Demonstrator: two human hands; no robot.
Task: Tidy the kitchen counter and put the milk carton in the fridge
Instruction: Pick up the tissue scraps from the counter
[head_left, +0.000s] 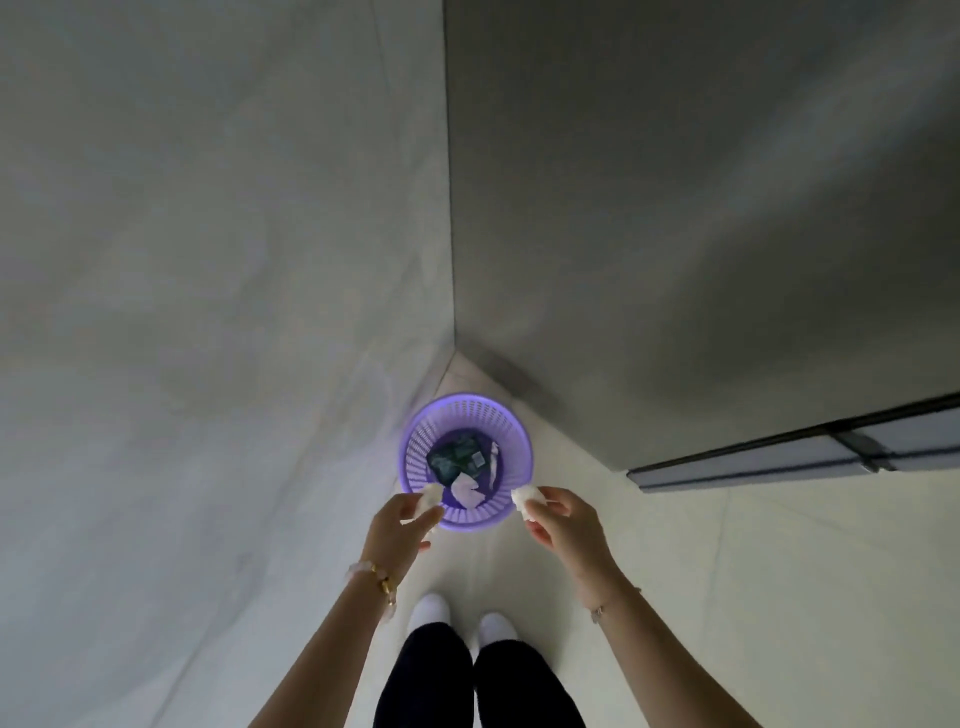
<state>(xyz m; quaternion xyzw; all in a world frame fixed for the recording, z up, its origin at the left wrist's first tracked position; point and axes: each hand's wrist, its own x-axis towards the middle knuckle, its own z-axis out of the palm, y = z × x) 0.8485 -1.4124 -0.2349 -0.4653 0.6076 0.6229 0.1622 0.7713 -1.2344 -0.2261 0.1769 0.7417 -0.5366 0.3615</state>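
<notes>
A purple plastic waste basket (506, 426) stands on the floor in a corner, holding a dark wrapper (453, 453) and pale paper scraps (466, 492). My left hand (402, 525) grips a crumpled white tissue (430, 498) just over the basket's near left rim. Over the near right rim, my right hand (563, 517) pinches another crumpled white tissue (525, 499). No milk carton or counter is in view.
Grey walls meet just behind the basket. A dark-edged panel (779, 457), perhaps a door or appliance edge, juts out at the right. The floor is pale tile (727, 571). My legs and white-socked feet (462, 618) are directly below the basket.
</notes>
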